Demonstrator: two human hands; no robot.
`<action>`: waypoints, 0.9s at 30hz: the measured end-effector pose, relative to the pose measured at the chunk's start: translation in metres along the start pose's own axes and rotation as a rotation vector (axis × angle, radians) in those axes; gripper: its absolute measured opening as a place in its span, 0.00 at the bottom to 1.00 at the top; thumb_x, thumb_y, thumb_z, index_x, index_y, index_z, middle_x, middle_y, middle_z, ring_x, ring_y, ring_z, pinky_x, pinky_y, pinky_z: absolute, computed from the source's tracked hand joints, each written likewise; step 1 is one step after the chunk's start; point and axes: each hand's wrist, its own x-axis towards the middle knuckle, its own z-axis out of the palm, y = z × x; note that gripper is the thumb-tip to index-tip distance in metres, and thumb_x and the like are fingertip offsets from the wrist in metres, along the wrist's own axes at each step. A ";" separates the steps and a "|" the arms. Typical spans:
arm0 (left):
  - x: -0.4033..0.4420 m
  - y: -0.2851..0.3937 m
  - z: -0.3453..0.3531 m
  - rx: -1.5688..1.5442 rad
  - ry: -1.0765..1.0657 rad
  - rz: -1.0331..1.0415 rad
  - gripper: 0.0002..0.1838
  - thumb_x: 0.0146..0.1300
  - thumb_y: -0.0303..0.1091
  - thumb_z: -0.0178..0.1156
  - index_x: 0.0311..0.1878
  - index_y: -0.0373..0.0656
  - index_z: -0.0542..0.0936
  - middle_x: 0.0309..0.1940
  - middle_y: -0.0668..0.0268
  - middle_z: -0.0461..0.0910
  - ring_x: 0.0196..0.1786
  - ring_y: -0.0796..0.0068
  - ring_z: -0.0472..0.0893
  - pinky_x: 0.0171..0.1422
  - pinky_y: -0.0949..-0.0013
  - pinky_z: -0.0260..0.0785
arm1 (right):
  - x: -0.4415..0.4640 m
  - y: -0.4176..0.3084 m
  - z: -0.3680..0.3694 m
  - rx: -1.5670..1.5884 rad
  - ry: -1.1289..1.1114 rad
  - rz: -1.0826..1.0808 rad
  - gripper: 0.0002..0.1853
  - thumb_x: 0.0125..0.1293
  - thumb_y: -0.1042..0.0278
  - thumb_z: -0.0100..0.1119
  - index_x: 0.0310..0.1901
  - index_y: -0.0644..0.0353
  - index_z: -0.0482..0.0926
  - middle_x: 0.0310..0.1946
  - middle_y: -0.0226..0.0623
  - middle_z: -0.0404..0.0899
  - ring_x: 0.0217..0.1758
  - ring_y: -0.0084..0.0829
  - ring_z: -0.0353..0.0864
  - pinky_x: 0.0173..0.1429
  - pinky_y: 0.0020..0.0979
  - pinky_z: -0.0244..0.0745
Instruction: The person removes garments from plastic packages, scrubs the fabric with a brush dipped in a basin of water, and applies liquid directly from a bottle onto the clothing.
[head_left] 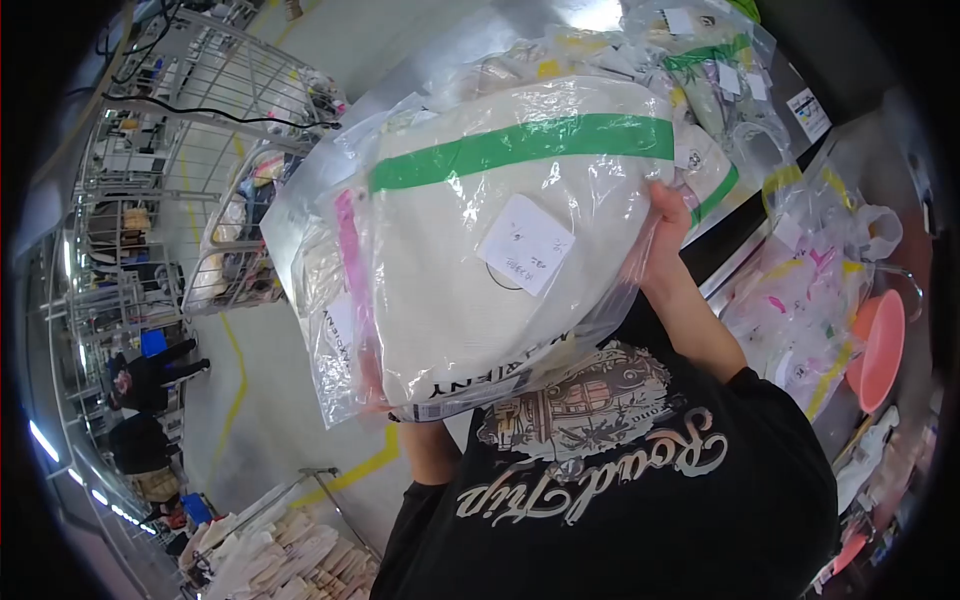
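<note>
A large clear plastic bag (450, 290) with a folded cream fabric item inside is held up in front of my chest. Green tape (530, 146) runs across its far side, and a white label (525, 245) with handwriting lies on its face. My right hand (668, 225) grips the bag's right edge, thumb on top and the other fingers mostly hidden. My left hand (372, 380) is closed on the lower left edge, partly covered by the glossy plastic. Pink tape (350, 235) shows along the bag's left side.
Behind it, more plastic-wrapped goods (700, 75) lie on a metal table (400, 70). Bagged pieces (790, 310) and a pink basin (876, 350) are at right. Wire carts (235, 75) stand left; a fabric pile (290, 560) is below. A person (145, 385) is at far left.
</note>
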 end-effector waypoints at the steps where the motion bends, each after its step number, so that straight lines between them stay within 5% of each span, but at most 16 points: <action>1: 0.001 -0.003 -0.002 -0.038 -0.003 -0.012 0.20 0.43 0.28 0.64 0.44 0.39 0.77 0.43 0.58 0.82 0.45 0.67 0.78 0.55 0.69 0.72 | -0.001 -0.003 -0.002 -0.069 0.070 -0.055 0.35 0.64 0.52 0.56 0.71 0.58 0.70 0.63 0.48 0.78 0.62 0.46 0.80 0.67 0.49 0.73; 6: 0.008 0.000 -0.008 -0.140 -0.032 -0.024 0.23 0.40 0.27 0.63 0.45 0.38 0.77 0.42 0.57 0.82 0.43 0.66 0.79 0.54 0.69 0.72 | -0.011 -0.012 0.013 0.054 0.059 -0.080 0.30 0.60 0.61 0.50 0.65 0.63 0.74 0.56 0.50 0.82 0.56 0.45 0.82 0.63 0.43 0.76; 16: 0.041 0.023 -0.005 -0.204 -0.140 -0.029 0.27 0.35 0.26 0.62 0.46 0.36 0.78 0.41 0.55 0.82 0.41 0.65 0.80 0.54 0.68 0.73 | -0.014 -0.019 0.000 0.162 -0.166 -0.086 0.32 0.58 0.62 0.53 0.67 0.58 0.74 0.59 0.44 0.82 0.59 0.43 0.82 0.66 0.45 0.75; 19: 0.073 0.053 0.003 0.091 -0.180 -0.015 0.29 0.33 0.25 0.62 0.47 0.35 0.78 0.41 0.55 0.82 0.41 0.64 0.80 0.54 0.68 0.73 | -0.018 -0.023 -0.017 0.169 -0.262 -0.041 0.33 0.56 0.65 0.53 0.67 0.58 0.75 0.59 0.44 0.82 0.60 0.42 0.82 0.67 0.46 0.74; 21: 0.101 0.087 0.012 1.008 0.089 0.120 0.23 0.44 0.20 0.65 0.49 0.37 0.80 0.42 0.61 0.84 0.40 0.72 0.81 0.49 0.75 0.73 | -0.031 -0.025 -0.023 -0.009 -0.396 -0.155 0.38 0.56 0.56 0.65 0.70 0.59 0.71 0.62 0.44 0.80 0.63 0.43 0.80 0.69 0.48 0.73; 24: 0.151 0.116 0.052 1.180 -0.030 0.143 0.19 0.52 0.18 0.66 0.51 0.36 0.85 0.42 0.64 0.87 0.40 0.77 0.81 0.48 0.79 0.72 | -0.040 -0.025 -0.019 -0.136 -0.599 -0.208 0.43 0.57 0.48 0.71 0.71 0.63 0.69 0.64 0.43 0.78 0.64 0.42 0.78 0.70 0.46 0.71; 27: 0.187 0.134 0.098 1.343 -0.197 0.143 0.19 0.54 0.17 0.63 0.51 0.35 0.85 0.45 0.64 0.86 0.44 0.76 0.81 0.51 0.78 0.73 | -0.035 -0.027 -0.054 -0.149 -1.054 -0.010 0.59 0.44 0.38 0.81 0.73 0.65 0.65 0.69 0.41 0.74 0.70 0.39 0.74 0.76 0.43 0.65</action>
